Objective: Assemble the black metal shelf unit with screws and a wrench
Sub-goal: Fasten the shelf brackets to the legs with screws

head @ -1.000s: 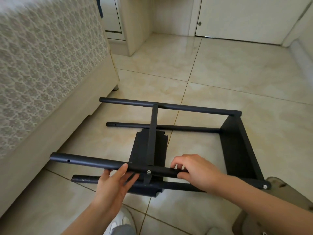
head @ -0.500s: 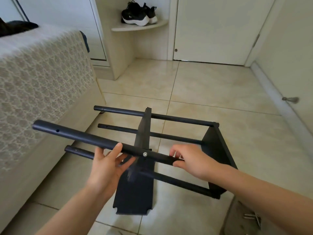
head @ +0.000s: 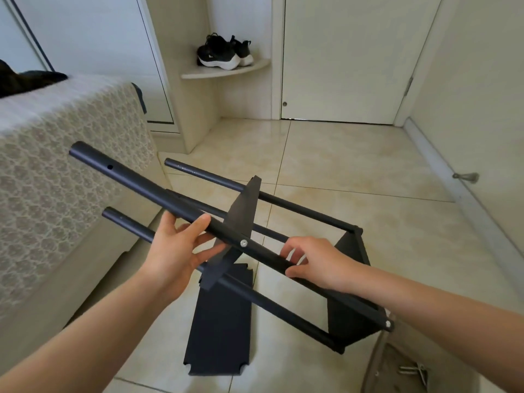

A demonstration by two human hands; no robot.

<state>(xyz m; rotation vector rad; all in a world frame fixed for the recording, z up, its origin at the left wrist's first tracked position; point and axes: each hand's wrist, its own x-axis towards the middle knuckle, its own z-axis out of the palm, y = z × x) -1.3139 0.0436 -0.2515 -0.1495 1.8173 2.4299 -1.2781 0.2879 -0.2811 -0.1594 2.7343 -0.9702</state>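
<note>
Shelf unit (head: pixel 243 211), matte black round tubes through flat panels, is held tilted over the glossy tiled floor (head: pixel 354 171). Its free tube ends are near the bed (head: pixel 56 180) edge, with open floor to the right. Left grip (head: pixel 175 248) and right grip (head: pixel 314 262) each curl round the top tube (head: pixel 136 180), either side of its screw (head: pixel 243 243); the free ends sit higher than half a second ago.

a home bedroom: bed (head: pixel 65 171), shoes (head: pixel 224 52) on corner shelf (head: pixel 226 71).

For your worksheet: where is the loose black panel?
Head view, lower centre: the loose shelf panel lies flat on the tiled floor, beneath the held frame.
</note>
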